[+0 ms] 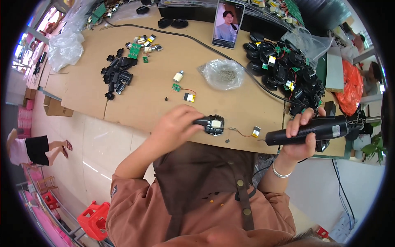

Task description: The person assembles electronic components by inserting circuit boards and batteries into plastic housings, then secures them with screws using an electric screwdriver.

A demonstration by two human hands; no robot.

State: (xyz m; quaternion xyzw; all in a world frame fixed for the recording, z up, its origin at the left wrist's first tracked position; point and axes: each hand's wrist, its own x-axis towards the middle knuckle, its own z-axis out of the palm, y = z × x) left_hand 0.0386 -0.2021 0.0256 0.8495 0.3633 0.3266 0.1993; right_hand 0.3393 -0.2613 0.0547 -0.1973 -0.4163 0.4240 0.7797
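My left hand (175,125) grips a small black plastic housing (212,124) with a pale part set in it, held at the near edge of the cardboard-covered table (135,99). My right hand (302,136), a bangle on its wrist, is closed around a black electric screwdriver (317,131) whose tip points left toward the housing. Between them a small yellow-and-silver battery (256,131) on thin wires lies on the cardboard.
A heap of assembled black housings with green boards (288,74) fills the right. A clear bag of screws (224,74), a small board with battery (183,92), black plastic parts (117,74) and a propped phone (227,24) lie farther back. A person (29,148) stands at the left.
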